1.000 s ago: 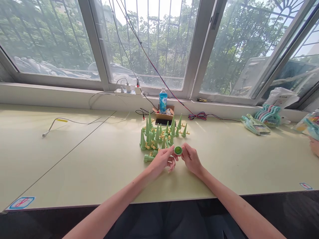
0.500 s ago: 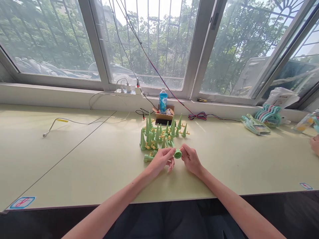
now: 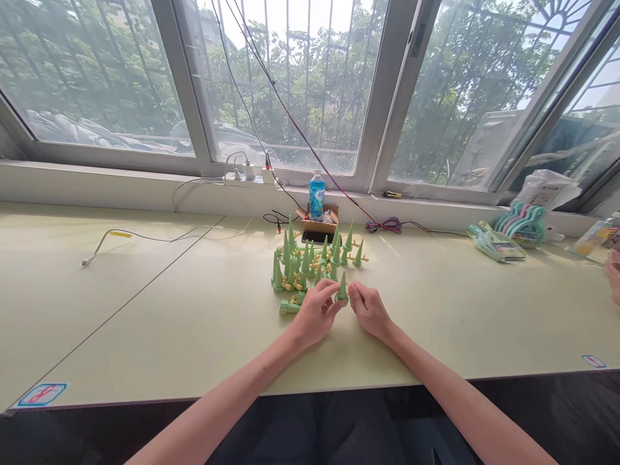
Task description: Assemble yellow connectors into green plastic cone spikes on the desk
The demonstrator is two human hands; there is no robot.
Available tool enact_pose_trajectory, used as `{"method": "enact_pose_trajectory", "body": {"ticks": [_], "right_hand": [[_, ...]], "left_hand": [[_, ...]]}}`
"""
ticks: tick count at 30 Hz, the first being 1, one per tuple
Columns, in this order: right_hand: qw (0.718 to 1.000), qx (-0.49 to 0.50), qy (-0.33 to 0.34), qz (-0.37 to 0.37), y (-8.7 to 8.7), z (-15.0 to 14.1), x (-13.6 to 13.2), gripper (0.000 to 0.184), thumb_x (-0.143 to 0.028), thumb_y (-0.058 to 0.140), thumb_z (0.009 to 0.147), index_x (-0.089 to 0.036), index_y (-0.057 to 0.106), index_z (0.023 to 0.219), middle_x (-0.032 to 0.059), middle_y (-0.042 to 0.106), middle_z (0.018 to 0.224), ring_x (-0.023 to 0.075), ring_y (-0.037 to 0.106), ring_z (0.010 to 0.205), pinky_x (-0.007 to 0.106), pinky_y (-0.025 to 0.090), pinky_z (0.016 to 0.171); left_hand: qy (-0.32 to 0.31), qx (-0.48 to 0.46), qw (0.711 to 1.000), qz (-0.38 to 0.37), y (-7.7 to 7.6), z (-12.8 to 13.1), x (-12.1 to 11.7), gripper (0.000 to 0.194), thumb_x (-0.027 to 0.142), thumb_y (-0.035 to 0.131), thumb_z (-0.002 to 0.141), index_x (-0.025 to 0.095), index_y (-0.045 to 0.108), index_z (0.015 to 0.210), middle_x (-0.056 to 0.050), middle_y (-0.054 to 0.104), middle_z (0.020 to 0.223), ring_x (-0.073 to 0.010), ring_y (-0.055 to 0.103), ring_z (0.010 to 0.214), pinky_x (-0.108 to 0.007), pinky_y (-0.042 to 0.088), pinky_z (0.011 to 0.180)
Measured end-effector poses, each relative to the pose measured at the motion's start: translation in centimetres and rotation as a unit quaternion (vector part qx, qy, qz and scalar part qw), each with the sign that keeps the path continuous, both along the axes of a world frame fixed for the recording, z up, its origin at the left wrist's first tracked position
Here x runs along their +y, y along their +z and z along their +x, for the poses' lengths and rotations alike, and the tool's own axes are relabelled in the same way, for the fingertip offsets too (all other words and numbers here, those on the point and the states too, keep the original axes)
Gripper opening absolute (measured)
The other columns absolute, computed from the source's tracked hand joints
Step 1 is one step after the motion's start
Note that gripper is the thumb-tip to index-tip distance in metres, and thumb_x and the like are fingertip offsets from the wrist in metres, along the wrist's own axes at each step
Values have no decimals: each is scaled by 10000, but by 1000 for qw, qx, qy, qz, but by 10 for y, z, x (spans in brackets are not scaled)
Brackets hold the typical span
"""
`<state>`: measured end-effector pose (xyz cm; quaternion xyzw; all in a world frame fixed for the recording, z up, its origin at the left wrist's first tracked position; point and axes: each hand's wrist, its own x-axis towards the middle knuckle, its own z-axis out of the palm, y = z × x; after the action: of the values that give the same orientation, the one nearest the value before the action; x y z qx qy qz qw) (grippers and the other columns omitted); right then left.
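Observation:
My left hand (image 3: 317, 311) is closed on a green plant watering spike (image 3: 343, 288), its fingers and thumb around the wide lower end. The spike stands tip up between my hands. Right beside it, my right hand (image 3: 371, 309) is closed, with thumb and forefinger pinched near the spike; whatever they hold is hidden. Beyond my hands several more green watering spikes (image 3: 305, 263) with small yellow valves stand close together on the table. Some green pieces (image 3: 289, 308) lie on their sides just left of my left hand, partly covered by it.
Behind the spikes are a dark phone (image 3: 317, 237) and a cardboard box (image 3: 330, 226) with a blue bottle (image 3: 316, 197). A coiled cable (image 3: 385, 226) lies near the sill. Packaged hangers (image 3: 498, 242) sit at right, near another person's hand (image 3: 613, 274). A white cable (image 3: 145, 238) crosses the left.
The spike in my left hand has turned from its open end facing me to tip up. My left fingers have curled in around its base. My right hand has hardly moved.

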<state>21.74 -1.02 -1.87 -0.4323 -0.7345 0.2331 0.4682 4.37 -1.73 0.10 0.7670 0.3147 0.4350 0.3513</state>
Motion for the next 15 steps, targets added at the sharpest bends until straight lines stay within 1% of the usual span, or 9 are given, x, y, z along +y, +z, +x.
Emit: {"method": "enact_pose_trajectory", "body": {"ticks": [2,4,6,8,11,13,15], "right_hand": [[1000,2,-4,-8,0,-1,0,430,-486,307,1009,-225,344,669,-43,370,543,115,334,482,263,298,480],[1000,5,-9,-11,-1,-2,1,427,-485,307,1007,-226,346,670,-44,369,541,117,332,481,262,298,477],[1000,10,-14,-10,-1,-3,1,421,-485,311,1005,-228,343,674,-46,368,536,117,329,478,260,297,475],[1000,15,-23,-5,-1,-3,2,413,-482,316,1005,-229,337,679,-47,376,537,117,335,479,256,302,476],[999,26,-47,4,0,-3,3,400,-471,318,1008,-227,345,693,-46,390,545,117,347,484,251,309,482],[997,32,-63,9,1,-2,3,386,-462,322,1009,-228,345,703,-50,380,547,117,342,484,249,303,484],[998,24,-63,14,2,-1,3,377,-453,326,1007,-229,335,704,-54,367,549,116,330,487,248,294,488]], "left_hand": [[28,33,998,49,-4,0,2,307,278,469,961,277,643,1213,-75,523,1110,-81,493,591,-260,502,614],[51,55,994,80,-7,-1,3,338,241,437,972,297,630,1243,-80,509,1157,-77,490,590,-287,508,679],[66,64,992,92,-9,0,3,349,223,424,975,296,623,1252,-83,496,1184,-75,504,594,-301,510,710],[79,55,992,85,-8,2,3,340,238,429,975,286,611,1258,-86,489,1202,-79,524,605,-291,513,690],[109,10,993,43,-5,5,2,312,340,477,964,246,591,1238,-89,524,1161,-83,535,584,-251,496,574],[116,-28,993,-17,-1,7,1,347,433,490,953,206,574,1201,-72,574,1027,-77,517,513,-227,446,475],[91,-67,989,-100,3,7,0,417,510,486,939,179,547,1185,-32,594,858,-67,471,415,-219,390,403]]}}
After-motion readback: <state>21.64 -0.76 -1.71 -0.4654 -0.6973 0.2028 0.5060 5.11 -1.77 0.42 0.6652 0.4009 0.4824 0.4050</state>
